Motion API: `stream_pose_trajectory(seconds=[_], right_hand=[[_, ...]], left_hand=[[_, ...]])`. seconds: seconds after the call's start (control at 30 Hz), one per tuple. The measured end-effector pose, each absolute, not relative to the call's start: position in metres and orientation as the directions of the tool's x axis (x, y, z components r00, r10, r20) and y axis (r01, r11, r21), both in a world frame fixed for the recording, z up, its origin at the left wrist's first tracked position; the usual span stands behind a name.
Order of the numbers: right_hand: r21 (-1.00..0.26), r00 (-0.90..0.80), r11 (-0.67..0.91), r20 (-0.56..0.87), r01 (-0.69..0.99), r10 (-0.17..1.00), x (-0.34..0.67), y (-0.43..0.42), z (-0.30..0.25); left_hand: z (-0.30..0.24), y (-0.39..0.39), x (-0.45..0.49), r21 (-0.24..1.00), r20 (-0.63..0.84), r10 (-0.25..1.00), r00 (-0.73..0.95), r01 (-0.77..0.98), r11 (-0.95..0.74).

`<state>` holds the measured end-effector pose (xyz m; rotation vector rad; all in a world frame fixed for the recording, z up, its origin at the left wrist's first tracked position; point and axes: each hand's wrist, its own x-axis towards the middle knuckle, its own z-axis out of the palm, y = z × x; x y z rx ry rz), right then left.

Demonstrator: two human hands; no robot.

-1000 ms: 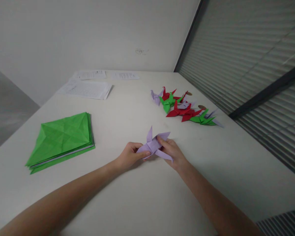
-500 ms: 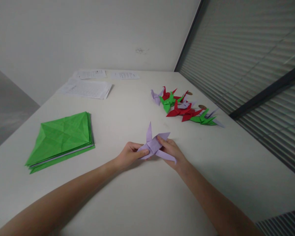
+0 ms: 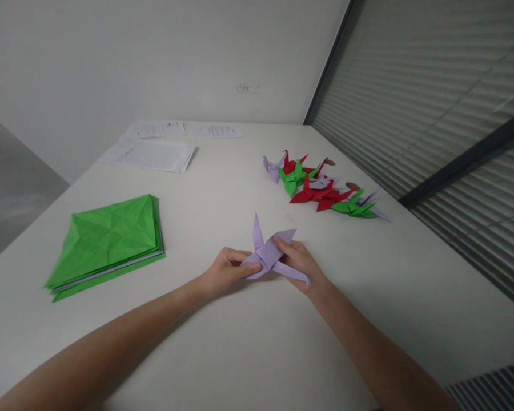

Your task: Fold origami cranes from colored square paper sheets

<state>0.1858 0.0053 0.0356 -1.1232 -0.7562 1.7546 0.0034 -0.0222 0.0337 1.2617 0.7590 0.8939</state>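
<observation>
A lilac origami crane (image 3: pixel 267 253) is at the near middle of the white table (image 3: pixel 223 354), held between both hands; the left hand (image 3: pixel 225 271) grasps its left wing, thumb laid on top, and the right hand (image 3: pixel 302 264) grasps the opposite wing, thumb pressed near the body; whether the underside touches the table I cannot tell.

Its folding looks all but complete: the wings are spread, one plain point stands up on the far side, and the other, reaching right and near, ends in a bent tip that reads as a head; the body between the thumbs looks rather flat.

Well apart, on the far right, lies a cluster of shaped cranes, among them a lilac crane (image 3: pixel 272 170), a green crane (image 3: pixel 292 181) and a red crane (image 3: pixel 312 194); these appear finished, though their overlap hides the exact count; on the left, a stack of green paper (image 3: pixel 111 234) with a lilac edge showing lies flat, creased but not bird-shaped, so that portion seems unworked into cranes.
</observation>
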Motion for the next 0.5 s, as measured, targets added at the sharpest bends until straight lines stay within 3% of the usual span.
stream_pose_trajectory(seconds=[0.5], right_hand=[[-0.832,-0.166,-0.41,-0.375,-0.375,0.912,0.1868,0.0067,0.0351]], left_hand=[[0.0249,-0.0208,0.0034,0.977,-0.049,0.893,0.448,-0.166,0.137]])
